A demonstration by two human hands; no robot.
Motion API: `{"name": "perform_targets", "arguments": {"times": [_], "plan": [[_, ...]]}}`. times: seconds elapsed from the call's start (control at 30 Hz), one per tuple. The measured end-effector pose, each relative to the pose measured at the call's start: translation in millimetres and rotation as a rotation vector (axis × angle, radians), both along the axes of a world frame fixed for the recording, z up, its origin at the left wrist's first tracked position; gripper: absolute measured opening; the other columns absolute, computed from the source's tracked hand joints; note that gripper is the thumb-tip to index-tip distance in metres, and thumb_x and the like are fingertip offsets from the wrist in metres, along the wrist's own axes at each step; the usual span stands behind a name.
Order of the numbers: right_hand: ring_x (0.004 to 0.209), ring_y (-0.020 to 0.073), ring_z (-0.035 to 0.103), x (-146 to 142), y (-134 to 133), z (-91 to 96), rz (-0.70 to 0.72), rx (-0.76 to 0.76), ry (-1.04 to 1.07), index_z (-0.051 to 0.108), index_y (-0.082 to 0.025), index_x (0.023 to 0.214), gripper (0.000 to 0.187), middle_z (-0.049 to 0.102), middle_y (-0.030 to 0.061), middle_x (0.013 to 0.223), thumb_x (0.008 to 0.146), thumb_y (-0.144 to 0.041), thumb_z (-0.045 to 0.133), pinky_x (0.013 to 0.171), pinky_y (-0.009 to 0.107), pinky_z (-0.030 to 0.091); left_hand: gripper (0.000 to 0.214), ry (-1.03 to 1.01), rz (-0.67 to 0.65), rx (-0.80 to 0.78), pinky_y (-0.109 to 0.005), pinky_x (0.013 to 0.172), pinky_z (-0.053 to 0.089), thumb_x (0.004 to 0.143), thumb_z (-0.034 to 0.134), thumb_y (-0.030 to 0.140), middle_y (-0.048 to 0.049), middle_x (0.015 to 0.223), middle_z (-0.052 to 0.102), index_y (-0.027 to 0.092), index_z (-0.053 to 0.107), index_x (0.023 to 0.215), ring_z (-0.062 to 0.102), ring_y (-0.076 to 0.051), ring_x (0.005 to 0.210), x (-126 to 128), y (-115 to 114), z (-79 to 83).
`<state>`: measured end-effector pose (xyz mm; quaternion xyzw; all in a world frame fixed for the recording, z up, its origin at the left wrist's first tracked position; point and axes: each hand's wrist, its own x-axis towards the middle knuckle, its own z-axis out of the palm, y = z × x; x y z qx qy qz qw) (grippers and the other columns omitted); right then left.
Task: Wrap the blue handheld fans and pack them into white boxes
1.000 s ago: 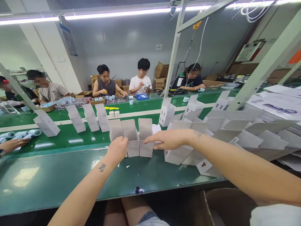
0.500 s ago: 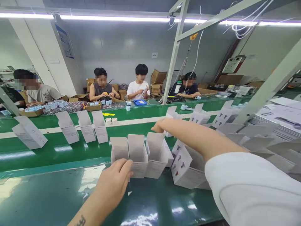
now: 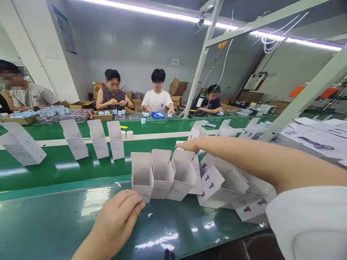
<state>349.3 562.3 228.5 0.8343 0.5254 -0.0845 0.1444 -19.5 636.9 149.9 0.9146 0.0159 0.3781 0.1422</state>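
Observation:
My left hand [image 3: 119,213] is closed with its fingers curled together, its fingertips by the lower front corner of the leftmost open white box [image 3: 142,180]. Whether anything is in those fingers is hidden. Two more open boxes, a middle one [image 3: 162,175] and a right one [image 3: 183,177], stand beside it with raised flaps. Reaching across above the row, my right hand [image 3: 191,145] has its fingers together, with a small white thing [image 3: 179,143] at the fingertips. Below my right forearm, a printed box [image 3: 211,184] leans among other tilted boxes.
On the green belt [image 3: 67,175] stand several upright boxes, with two small white cups [image 3: 129,134] behind them. A stack of flat printed sheets [image 3: 311,139] lies at right by a slanted metal post [image 3: 306,97]. Several co-workers sit across the line.
My left hand has moved down and left, off the front of the leftmost box. The white thing now shows at my right fingertips. The view has tilted and shifted.

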Motion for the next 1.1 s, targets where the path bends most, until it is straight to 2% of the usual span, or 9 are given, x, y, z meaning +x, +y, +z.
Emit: {"name": "perform_targets", "arguments": {"times": [0.13,0.27,0.43,0.53,0.6,0.7,0.83,0.93,1.1], "plan": [[0.085,0.0211,0.067,-28,-31,22.8,0.081,-0.17,0.053,0.067,-0.017,0.105,0.048,0.072,0.0022,0.09,0.058,-0.012,0.078,0.072,0.026,0.046,0.012,-0.039,0.146,-0.105,-0.03,0.082,0.054,0.093,0.051,0.024,-0.0064,0.099,0.068,0.021,0.063,0.096,0.064,-0.018,0.094,-6,11,-9.3],[0.087,0.0302,0.067,-57,-61,29.2,0.123,-0.147,-0.044,0.069,-0.013,0.1,0.032,0.071,0.0111,0.087,0.068,-0.013,0.069,0.069,0.033,0.047,0.038,0.131,0.372,-0.48,-0.036,0.077,0.056,0.088,0.056,0.04,-0.0115,0.126,0.059,0.024,0.055,0.122,0.063,-0.026,0.103,-4,20,-17.8],[0.096,0.0346,0.065,-86,-102,13.8,0.109,-0.005,-0.133,0.047,-0.01,0.134,0.056,0.067,0.0207,0.105,0.079,-0.011,0.053,0.071,0.038,0.048,0.083,0.302,0.37,-1.043,-0.037,0.083,0.053,0.077,0.069,0.039,-0.0193,0.141,0.045,0.023,0.024,0.146,0.055,-0.031,0.119,6,18,-28.8],[0.101,0.0365,0.064,-99,-120,2.9,0.045,0.021,-0.004,0.022,-0.009,0.149,0.09,0.066,0.0216,0.111,0.073,-0.025,0.068,0.075,0.039,0.049,0.085,0.323,0.269,-1.223,-0.038,0.086,0.051,0.076,0.071,0.034,-0.0208,0.137,0.048,0.02,0.023,0.145,0.059,-0.028,0.112,12,15,-40.5],[0.111,0.0393,0.058,-106,-124,-3.3,0.042,0.07,0.117,0.013,-0.01,0.151,0.115,0.061,0.0234,0.122,0.063,-0.046,0.078,0.082,0.041,0.048,0.08,0.326,0.225,-1.252,-0.039,0.087,0.05,0.076,0.071,0.031,-0.0191,0.132,0.053,0.019,0.028,0.142,0.062,-0.026,0.105,16,13,-47.1],[0.113,0.0399,0.057,-111,-121,-12.1,0.039,0.238,0.148,0.024,-0.008,0.147,0.108,0.059,0.0245,0.125,0.066,-0.063,0.07,0.086,0.042,0.047,0.064,0.305,0.244,-1.22,-0.039,0.087,0.05,0.075,0.071,0.026,-0.0166,0.122,0.058,0.016,0.042,0.132,0.064,-0.024,0.096,22,8,-51.7],[0.1,0.038,0.065,-104,-112,-21.9,0.057,0.351,0.014,0.017,-0.001,0.148,0.091,0.069,0.0226,0.103,0.081,-0.046,0.062,0.084,0.041,0.047,0.053,0.275,0.295,-1.151,-0.035,0.084,0.051,0.074,0.069,0.019,-0.0154,0.112,0.062,0.013,0.049,0.123,0.064,-0.022,0.092,30,-6,-53.1],[0.094,0.0384,0.066,-91,-113,-25.0,0.118,0.367,-0.054,0.01,-0.001,0.15,0.092,0.071,0.0209,0.097,0.081,-0.036,0.06,0.081,0.045,0.049,0.056,0.295,0.282,-1.104,-0.033,0.082,0.051,0.072,0.07,0.018,-0.0153,0.114,0.062,0.013,0.05,0.125,0.064,-0.022,0.093,32,-15,-52.5],[0.097,0.0411,0.062,-97,-139,-43.0,0.267,0.674,-0.093,0.041,-0.021,0.144,0.079,0.066,0.0199,0.109,0.07,-0.03,0.067,0.082,0.056,0.051,0.062,0.5,0.242,-1.023,-0.03,0.074,0.053,0.069,0.074,0.027,-0.0126,0.115,0.066,0.017,0.054,0.128,0.066,-0.022,0.095,11,6,-39.6]]}}
